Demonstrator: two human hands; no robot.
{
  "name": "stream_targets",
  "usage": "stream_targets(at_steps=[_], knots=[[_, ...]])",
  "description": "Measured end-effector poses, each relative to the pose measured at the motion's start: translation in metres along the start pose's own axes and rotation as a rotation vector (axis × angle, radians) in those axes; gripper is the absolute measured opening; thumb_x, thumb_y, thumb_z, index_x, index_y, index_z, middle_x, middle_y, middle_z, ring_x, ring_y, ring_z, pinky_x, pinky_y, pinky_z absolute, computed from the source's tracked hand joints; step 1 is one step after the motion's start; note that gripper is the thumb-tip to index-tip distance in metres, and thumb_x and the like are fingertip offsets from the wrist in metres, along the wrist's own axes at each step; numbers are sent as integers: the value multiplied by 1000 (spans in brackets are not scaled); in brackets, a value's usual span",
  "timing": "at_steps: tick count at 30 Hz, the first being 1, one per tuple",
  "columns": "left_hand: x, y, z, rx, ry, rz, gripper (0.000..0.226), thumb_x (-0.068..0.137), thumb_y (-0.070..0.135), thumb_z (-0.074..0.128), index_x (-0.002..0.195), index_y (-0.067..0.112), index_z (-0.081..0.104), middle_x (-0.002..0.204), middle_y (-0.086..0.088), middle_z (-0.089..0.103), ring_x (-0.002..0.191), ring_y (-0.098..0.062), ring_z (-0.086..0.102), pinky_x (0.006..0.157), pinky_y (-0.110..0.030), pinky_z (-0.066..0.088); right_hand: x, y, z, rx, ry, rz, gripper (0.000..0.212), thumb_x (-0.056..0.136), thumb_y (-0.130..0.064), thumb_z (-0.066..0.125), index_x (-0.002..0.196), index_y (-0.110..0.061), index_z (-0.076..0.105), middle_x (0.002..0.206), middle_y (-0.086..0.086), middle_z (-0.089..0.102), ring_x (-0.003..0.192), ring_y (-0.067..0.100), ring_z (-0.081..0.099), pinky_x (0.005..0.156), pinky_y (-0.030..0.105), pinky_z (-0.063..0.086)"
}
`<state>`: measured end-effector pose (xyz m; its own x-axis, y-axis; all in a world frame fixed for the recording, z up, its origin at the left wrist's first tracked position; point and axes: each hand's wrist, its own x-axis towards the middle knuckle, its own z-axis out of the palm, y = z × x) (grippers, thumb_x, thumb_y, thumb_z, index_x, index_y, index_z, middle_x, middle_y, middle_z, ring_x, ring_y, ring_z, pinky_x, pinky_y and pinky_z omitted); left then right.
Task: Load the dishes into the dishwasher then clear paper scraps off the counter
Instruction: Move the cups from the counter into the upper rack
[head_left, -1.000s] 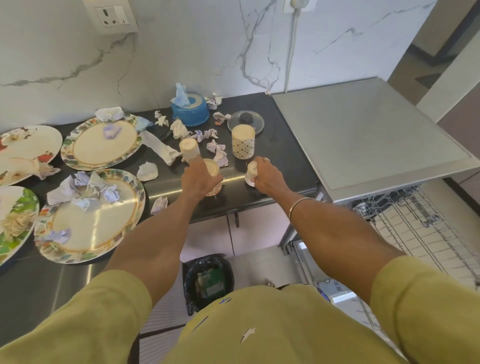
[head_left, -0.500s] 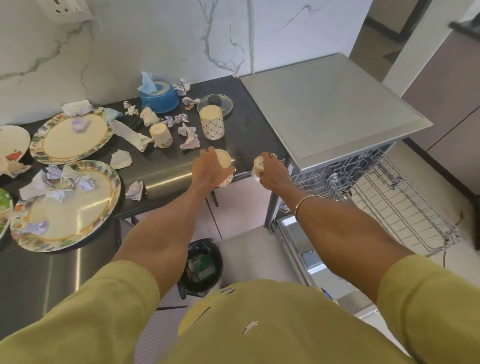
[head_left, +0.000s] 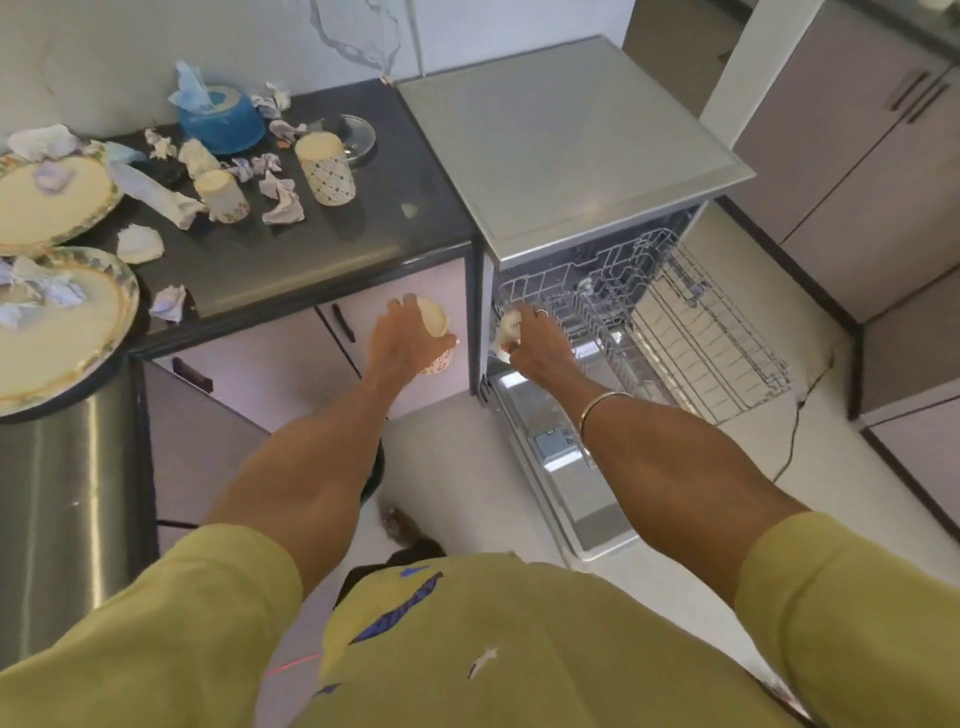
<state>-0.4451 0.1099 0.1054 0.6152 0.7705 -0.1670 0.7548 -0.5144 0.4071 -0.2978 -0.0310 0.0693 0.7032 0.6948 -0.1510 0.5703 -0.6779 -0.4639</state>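
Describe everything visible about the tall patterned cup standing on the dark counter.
The tall cream cup with a dark diamond-grid pattern stands upside down, its plain flat base facing up, on the dark counter near the back right corner. It looks ceramic, roughly cylindrical and slightly wider toward the counter; no handle shows. Neither hand touches it. A clear round glass lid lies just behind it, and crumpled paper scraps lie to its left, apart from it.

Two held cups beside dishwasher
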Motion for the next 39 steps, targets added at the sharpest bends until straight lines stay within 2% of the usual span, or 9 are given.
stream_targets(at_steps=[8, 19, 23, 29, 39], knots=[[-56, 29, 47, 26, -97, 80, 87, 71, 58, 76, 136, 11, 43, 128, -14, 52, 113, -36, 56, 90, -43, 49, -70, 53, 5, 6, -30, 152, 54, 87, -25, 68, 133, -11, 44, 129, 15, 54, 118, 37, 53, 94, 48, 47], [-85, 55, 71, 43, -166, 230, 94, 70, 58, 77, 141, 9, 39, 132, -17, 51, 118, -40, 53, 95, -46, 48, -157, 95, 0, 69, 91, 350, 53, 87, -26, 66, 133, -11, 45, 132, 15, 53, 121, 37, 52, 95, 49, 49], [-103, 67, 81, -3, -191, 265, 94, 70, 56, 79, 140, 7, 40, 134, -17, 50, 119, -39, 53, 95, -47, 48, -191, 108, -1, 47, 142, 387, 49, 87, -23, 67, 129, -12, 45, 128, 17, 55, 116, 38, 55, 93, 48, 51], [-133, 85, 102, 36, -263, 363, 97, 68, 59, 79, 139, 6, 40, 132, -19, 51, 117, -39, 56, 93, -47, 52, -233, 125, 2, 17, 179, 419, 56, 86, -24, 72, 133, -9, 44, 132, 18, 53, 118, 38, 53, 91, 46, 48], [-171, 138, 132, 102, -275, 443, 92, 69, 57, 80, 135, 6, 42, 127, -16, 57, 112, -34, 59, 86, -42, 54, -253, 179, -22, 56, 178, 458, 59, 87, -25, 70, 137, -13, 42, 135, 15, 51, 120, 35, 51, 91, 46, 49]])
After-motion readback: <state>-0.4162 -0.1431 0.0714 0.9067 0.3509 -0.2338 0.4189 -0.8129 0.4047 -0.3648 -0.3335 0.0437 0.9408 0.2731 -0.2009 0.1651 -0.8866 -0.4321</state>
